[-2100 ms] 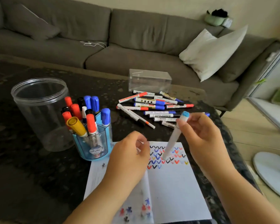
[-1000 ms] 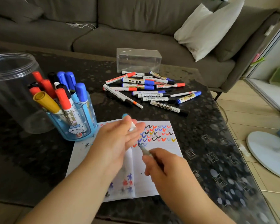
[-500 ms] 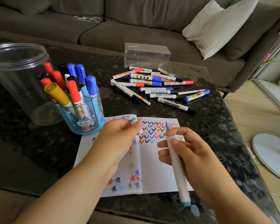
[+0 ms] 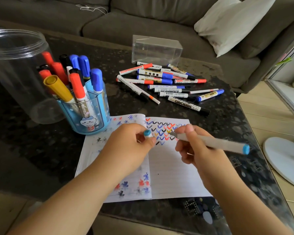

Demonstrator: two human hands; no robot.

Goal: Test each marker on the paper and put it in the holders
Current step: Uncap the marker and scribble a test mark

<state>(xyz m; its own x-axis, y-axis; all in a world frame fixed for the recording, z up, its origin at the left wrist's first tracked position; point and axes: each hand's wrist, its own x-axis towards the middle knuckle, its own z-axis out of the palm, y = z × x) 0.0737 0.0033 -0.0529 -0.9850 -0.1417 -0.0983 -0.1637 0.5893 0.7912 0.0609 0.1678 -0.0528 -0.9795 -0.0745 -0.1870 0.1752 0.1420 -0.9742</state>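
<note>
My right hand (image 4: pixel 196 148) grips a pale marker with a light-blue end (image 4: pixel 215 143), its bare tip touching the rows of coloured ticks on the lined paper (image 4: pixel 173 177). Resting on the paper's centre fold, my left hand (image 4: pixel 129 146) pinches the marker's light-blue cap (image 4: pixel 147 133). A blue pen holder (image 4: pixel 87 114) holding several red, blue, black and yellow markers stands left of the paper. Loose markers (image 4: pixel 161 85) lie piled beyond the paper.
A large clear jar (image 4: pixel 12 65) stands behind the blue holder at the left. A clear rectangular box (image 4: pixel 157 49) sits past the marker pile. The dark table (image 4: pixel 32 150) ends at the right, with a white fan base (image 4: pixel 285 160) on the floor. A grey sofa with a white cushion lies behind.
My right hand has turned the marker from upright to slanted, bringing its tip down onto the ticks. My left hand keeps the cap and stays on the paper.
</note>
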